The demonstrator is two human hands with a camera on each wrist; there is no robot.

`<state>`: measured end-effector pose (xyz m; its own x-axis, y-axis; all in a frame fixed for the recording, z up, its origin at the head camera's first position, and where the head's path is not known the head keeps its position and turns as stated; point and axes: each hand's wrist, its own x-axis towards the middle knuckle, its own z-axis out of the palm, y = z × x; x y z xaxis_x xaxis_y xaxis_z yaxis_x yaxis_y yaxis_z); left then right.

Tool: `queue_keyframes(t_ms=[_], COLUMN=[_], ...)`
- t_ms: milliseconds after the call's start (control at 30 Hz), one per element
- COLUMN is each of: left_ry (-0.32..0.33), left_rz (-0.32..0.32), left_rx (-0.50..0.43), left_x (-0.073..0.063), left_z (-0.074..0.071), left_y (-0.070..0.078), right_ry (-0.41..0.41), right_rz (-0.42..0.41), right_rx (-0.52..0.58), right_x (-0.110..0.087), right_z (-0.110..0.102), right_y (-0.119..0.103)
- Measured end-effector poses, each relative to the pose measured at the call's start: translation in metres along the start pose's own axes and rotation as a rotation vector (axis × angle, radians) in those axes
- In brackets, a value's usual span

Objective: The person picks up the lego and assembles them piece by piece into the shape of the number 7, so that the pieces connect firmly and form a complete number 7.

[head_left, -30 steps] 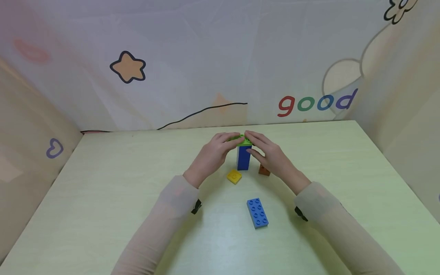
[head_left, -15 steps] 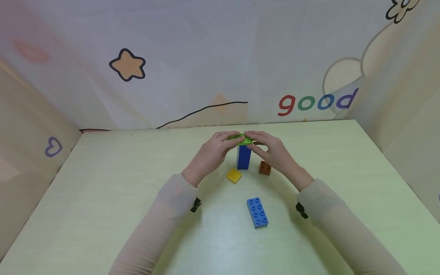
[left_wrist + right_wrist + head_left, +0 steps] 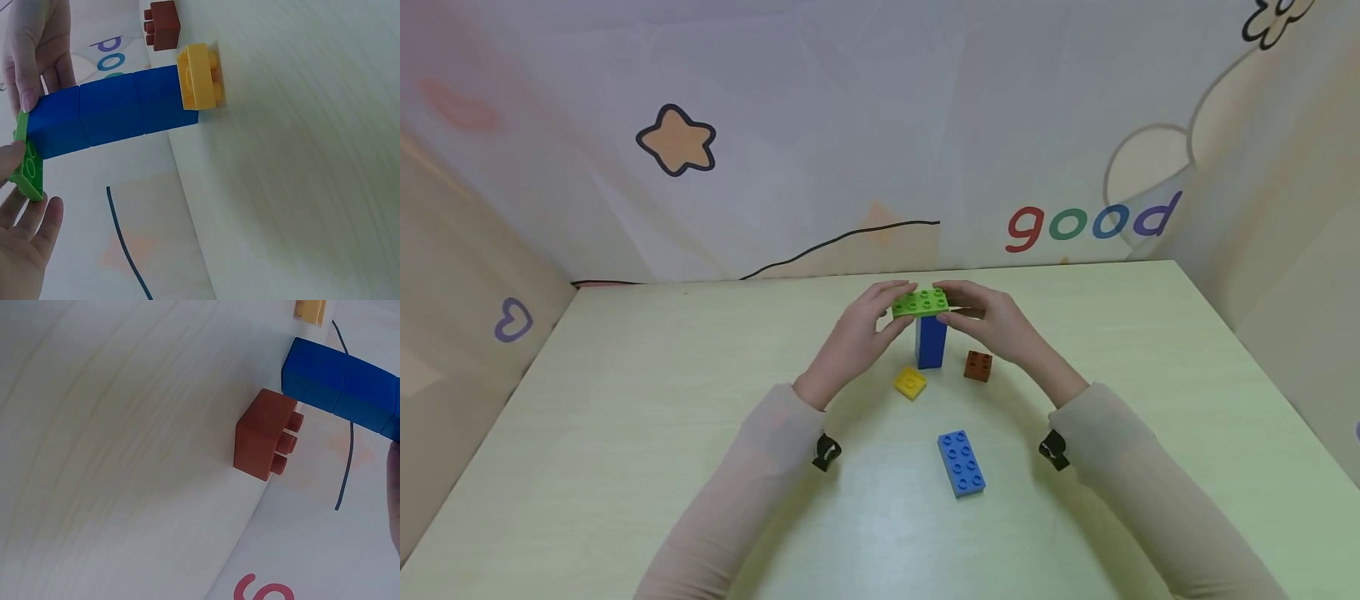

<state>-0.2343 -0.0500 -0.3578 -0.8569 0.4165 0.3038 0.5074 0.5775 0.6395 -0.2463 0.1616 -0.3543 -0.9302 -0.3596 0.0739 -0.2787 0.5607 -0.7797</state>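
The green brick [image 3: 920, 302] lies across the top of the blue tower [image 3: 931, 343], its long axis running left to right, square to the upright column. Its right end sits over the tower and looks flush with it in the left wrist view (whether the studs are fully pressed home, I cannot tell), while its left end juts past the side with nothing beneath. The overhang points toward the left grip [image 3: 853, 335], which pinches that free end, thumb on the near edge and fingers at the far side. The right grip [image 3: 994, 322] is nearer the tower; its thumb touches the near right corner and its fingers reach behind, pinching the supported end. So the brick lies between the two grips, just above the tower, with the yellow brick [image 3: 910, 382] and brown brick [image 3: 978, 366] below on the tabletop [image 3: 662, 433].
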Motion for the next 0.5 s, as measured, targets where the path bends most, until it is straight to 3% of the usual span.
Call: queue_keyframes(t_ms=[333,500], left_ry=[0.008,-0.048], left_rz=[-0.154,-0.244], left_rx=[-0.148,-0.17], left_x=[-0.003,-0.007], left_z=[0.0,0.002], left_y=[-0.002,-0.011], right_ry=[0.011,0.031], right_rz=[0.022,0.051], right_rx=[0.01,0.007], right_x=[0.0,0.0], right_z=[-0.001,-0.003], right_y=[-0.002,0.001])
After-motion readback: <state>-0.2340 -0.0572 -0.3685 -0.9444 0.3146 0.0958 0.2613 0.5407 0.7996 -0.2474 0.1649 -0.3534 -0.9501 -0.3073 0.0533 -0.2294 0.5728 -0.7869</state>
